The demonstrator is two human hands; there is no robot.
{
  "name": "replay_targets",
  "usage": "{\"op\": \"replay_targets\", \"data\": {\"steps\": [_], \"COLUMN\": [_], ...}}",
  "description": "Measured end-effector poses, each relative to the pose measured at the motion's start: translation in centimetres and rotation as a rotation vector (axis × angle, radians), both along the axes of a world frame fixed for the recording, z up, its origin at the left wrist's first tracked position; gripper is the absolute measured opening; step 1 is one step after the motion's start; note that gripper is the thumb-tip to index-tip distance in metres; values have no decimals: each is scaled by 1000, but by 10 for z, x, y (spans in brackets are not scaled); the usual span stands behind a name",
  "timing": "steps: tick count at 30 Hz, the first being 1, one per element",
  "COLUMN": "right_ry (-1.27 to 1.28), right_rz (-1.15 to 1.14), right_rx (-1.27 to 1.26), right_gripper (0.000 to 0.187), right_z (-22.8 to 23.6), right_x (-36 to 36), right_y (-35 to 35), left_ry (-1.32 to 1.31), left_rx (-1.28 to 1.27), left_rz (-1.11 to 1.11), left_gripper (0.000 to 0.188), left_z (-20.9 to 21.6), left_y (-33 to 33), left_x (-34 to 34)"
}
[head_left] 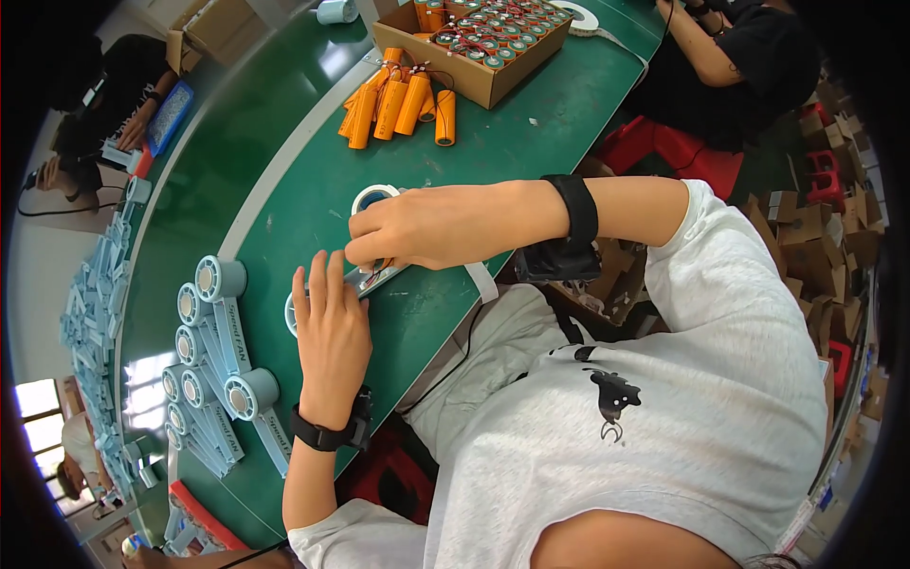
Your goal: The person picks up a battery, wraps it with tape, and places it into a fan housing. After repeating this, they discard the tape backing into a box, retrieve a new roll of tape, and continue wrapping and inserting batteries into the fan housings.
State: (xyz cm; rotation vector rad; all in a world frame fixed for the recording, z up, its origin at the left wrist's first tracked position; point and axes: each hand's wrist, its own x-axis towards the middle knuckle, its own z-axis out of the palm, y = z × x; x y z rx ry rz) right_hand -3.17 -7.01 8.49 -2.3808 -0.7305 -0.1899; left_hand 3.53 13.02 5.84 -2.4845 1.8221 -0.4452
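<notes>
Flattened left-hand fingers (322, 284) pin a pale blue plastic fan casing (365, 280) to the green table (284, 190); pinched right-hand fingers (365, 248) grip a small orange part at that casing. Steady downward pressure seems wise. White tape roll (374, 197) lies just beyond.

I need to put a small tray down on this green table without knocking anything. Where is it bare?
Bare green table lies between the loose orange cells and the right hand, running to the near edge. A dimmer bare strip lies beyond the pale line. It is crowded around the left hand, beside the row of light-blue handheld fans, and by the cardboard box.
</notes>
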Motion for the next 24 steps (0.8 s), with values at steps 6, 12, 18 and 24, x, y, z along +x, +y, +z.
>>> {"op": "replay_targets", "data": {"steps": [6, 12, 18, 24], "right_ry": [85, 108, 167, 182], "right_rz": [1, 112, 152, 156], "right_rx": [-18, -193, -299, -180], "right_gripper": [13, 8, 11, 12], "right_z": [6, 4, -4, -16], "right_x": [3, 27, 52, 48], "right_y": [-7, 10, 20, 22], "left_ry": [302, 284, 788, 648], "left_rx": [-249, -569, -900, -841], "left_rz": [2, 189, 533, 505], "left_gripper": [12, 11, 16, 18], "left_z": [1, -14, -21, -26], "left_y": [6, 5, -1, 0], "left_x": [8, 3, 0, -1]}}
